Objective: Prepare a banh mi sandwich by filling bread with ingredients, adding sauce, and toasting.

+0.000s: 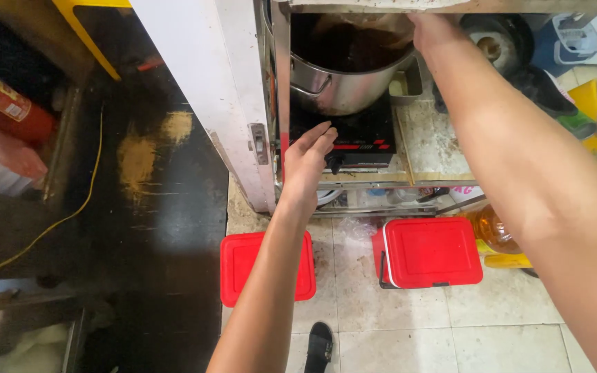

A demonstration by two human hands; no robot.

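A large steel pot holding dark liquid stands on a black induction cooker on a tiled counter. My left hand reaches to the cooker's front left edge with fingers extended and apart, touching or just above its panel, and holds nothing. My right hand stretches up to the pot's far right rim; its fingers are cut off by the top of the view, so its grip is hidden.
Two red lidded boxes sit on the tiled floor below the counter. A bottle of amber oil lies right of them. A white cabinet side stands left of the cooker. A red bottle is far left.
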